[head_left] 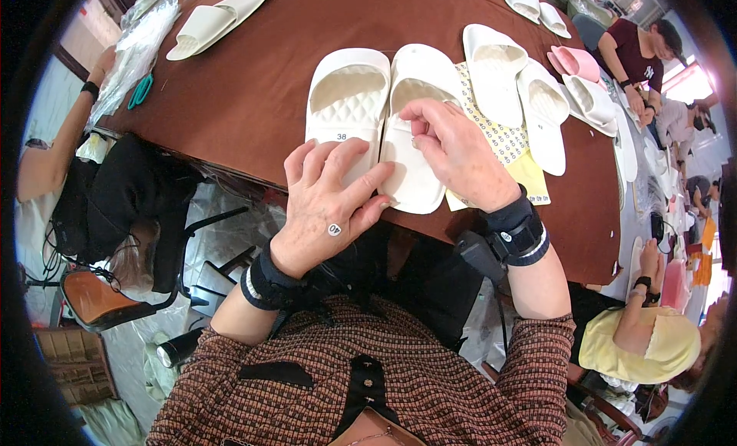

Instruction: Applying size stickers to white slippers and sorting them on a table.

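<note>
Two white slippers lie side by side at the table's front edge, the left slipper (345, 120) with a small printed mark on its insole. My left hand (326, 200) rests over that slipper's heel, fingers spread, the thumb side reaching to the right slipper (411, 177). A round white sticker (334, 229) clings to the back of this hand. Above the right slipper, my right hand (464, 158) is bent with thumb and fingers drawn together; whatever is in the pinch is too small to make out. Partly under this hand lies a sheet of small round stickers (503, 147).
Another pair of white slippers (495, 77) overlaps the sticker sheet on the brown-covered table (253, 100). More white slippers (211, 24) lie far left, beside teal scissors (140, 91) and clear plastic. Pink slippers (576, 62) sit at right. Co-workers (641, 338) work on both sides.
</note>
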Available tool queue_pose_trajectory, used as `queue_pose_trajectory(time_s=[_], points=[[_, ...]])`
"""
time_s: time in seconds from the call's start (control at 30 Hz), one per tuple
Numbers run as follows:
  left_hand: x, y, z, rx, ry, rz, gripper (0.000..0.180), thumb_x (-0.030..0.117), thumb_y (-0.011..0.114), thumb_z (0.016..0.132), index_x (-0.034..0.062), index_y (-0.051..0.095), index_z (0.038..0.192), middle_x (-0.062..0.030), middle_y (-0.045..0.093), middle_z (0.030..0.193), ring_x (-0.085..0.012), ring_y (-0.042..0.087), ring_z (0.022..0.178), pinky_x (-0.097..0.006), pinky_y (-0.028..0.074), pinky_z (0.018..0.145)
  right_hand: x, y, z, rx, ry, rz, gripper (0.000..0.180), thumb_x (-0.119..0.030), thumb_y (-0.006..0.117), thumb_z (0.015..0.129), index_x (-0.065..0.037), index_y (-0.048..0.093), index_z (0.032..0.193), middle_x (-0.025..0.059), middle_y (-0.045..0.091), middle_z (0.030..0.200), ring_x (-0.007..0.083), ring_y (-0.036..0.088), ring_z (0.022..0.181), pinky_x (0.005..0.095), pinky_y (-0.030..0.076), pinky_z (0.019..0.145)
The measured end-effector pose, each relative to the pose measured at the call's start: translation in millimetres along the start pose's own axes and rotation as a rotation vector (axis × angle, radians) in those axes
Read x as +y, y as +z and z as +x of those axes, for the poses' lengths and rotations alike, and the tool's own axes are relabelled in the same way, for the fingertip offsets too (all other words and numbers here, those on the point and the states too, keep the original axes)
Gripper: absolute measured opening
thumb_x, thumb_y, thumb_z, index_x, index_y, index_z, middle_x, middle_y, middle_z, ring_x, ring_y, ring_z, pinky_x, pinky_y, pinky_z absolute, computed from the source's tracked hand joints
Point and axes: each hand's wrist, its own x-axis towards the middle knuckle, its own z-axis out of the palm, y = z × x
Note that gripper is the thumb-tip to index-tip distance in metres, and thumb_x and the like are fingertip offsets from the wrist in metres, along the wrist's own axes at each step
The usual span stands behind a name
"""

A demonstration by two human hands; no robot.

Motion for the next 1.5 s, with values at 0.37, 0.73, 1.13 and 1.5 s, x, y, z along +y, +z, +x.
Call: queue_pose_trajectory(time_s=[0.37,0.73,1.13,1.5], points=[[1.0,0.2,1.2,0.0,0.008,0.01,0.038,0.029,0.074,0.078,0.0218,0.069,0.115,-0.0083,0.055,0.125,-0.033,0.049,0.116,-0.049,0.032,0.104,2.1,3.3,4.8,-0.025,-0.002,-0.078,0.019,-0.008,0.05,0.094,-0.004,0.057,0.111,0.0198,0.065,0.095,0.0397,0.06,0.095,0.0489,0.049,0.082],[-15.3,-9.3,-4.1,0.039,-0.109,-0.316,0.028,0.012,0.067,0.084,0.0083,0.068,0.113,-0.0126,0.058,0.122,-0.0313,0.054,0.114,-0.042,0.041,0.101,-0.8,5.5,0.2,0.078,0.066,0.018,0.018,-0.006,0.05,0.093,-0.004,0.057,0.11,0.0192,0.065,0.098,0.0373,0.062,0.098,0.044,0.05,0.083],[-12.1,-8.3,5.0,0.21,-0.073,-0.3,0.025,0.0,0.07,0.075,0.0079,0.07,0.099,-0.0117,0.062,0.113,-0.0322,0.057,0.104,-0.042,0.043,0.09,2.6,-3.0,-0.5,-0.02,0.083,0.112,0.021,-0.004,0.052,0.091,-0.001,0.056,0.111,0.0187,0.064,0.097,0.0332,0.063,0.096,0.0417,0.05,0.084],[0.9,-0.2,10.8,0.038,-0.001,-0.133,0.032,0.01,0.072,0.075,0.0134,0.07,0.107,-0.0061,0.06,0.12,-0.0294,0.054,0.111,-0.043,0.039,0.095,9.0,6.8,2.4,0.014,-0.131,-0.165,0.018,-0.007,0.052,0.089,-0.003,0.057,0.107,0.0154,0.064,0.101,0.0343,0.061,0.1,0.0425,0.051,0.085]])
